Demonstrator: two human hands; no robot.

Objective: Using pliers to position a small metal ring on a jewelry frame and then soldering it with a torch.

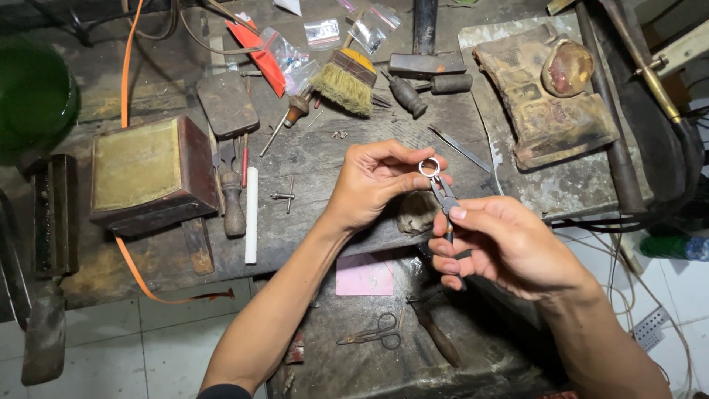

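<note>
Here pliers [444, 198] point up-left, nose gripping a ring [429, 168].

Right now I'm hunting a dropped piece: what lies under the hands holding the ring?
Below the left hand and right hand, which grip the ring with pliers, lie a pink paper and scissors. The bench directly beneath the palms is hidden.

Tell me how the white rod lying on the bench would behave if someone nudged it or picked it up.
The white rod looks round and smooth, so a sideways nudge would probably roll it. It lies perfectly straight, suggesting it is stiff, not floppy. Being slim, it is likely light, and possibly brittle if dropped.
</note>
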